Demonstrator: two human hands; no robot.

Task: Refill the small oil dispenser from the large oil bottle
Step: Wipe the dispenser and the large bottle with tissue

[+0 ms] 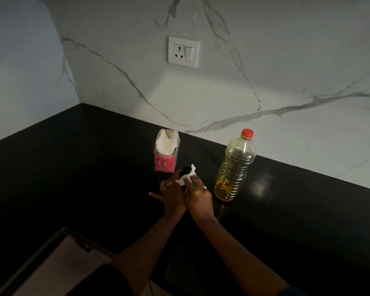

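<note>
The large oil bottle [234,167] stands upright on the black counter [73,167], red cap on, about a third full of yellow oil. Left of it, the small oil dispenser [186,170] is dark and mostly hidden by my hands; only its black top shows. My left hand [171,192] wraps around the dispenser from the left, with one finger sticking out sideways. My right hand [198,194] presses a white tissue [187,177] against the dispenser's right side, fingers curled over the tissue.
A pink tissue box [166,159] with white tissue poking out stands just behind the dispenser. A white wall socket [183,51] sits on the marble backsplash. A dark-rimmed opening [58,259] lies at the lower left, near the counter's front.
</note>
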